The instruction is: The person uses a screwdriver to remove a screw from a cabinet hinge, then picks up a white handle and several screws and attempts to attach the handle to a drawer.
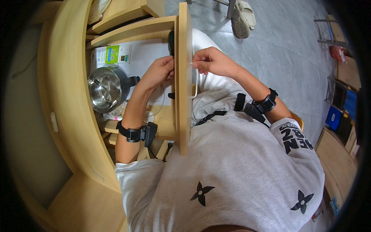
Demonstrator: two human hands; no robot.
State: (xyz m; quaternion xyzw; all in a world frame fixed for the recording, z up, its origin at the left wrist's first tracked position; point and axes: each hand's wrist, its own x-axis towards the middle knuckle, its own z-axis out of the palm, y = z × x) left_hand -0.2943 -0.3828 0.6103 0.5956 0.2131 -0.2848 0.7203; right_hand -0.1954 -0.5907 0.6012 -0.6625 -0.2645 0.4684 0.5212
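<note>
A pale wooden drawer (182, 120) stands pulled out at my left, its front panel upright between my two hands. Inside it, my left hand (157, 73) is closed, fingertips pinched against the panel's inner face; whatever they hold is hidden. On the outer side, my right hand (214, 62) pinches the upper end of a thin white drawer handle (197, 83). The handle's lower end meets the panel. In the drawer lie a steel pot (106, 89) with a dark handle, a white-and-green box (112, 54) and a white sheet (152, 48). A dark item (171, 43) rests by the panel above my left hand.
A curved wooden tabletop edge (69, 96) runs along the left. Another wooden drawer (123, 17) is at the far left. Clog shoes (243, 19) sit on the grey tiled floor (278, 50). Shelving with a blue box (333, 117) stands at the right.
</note>
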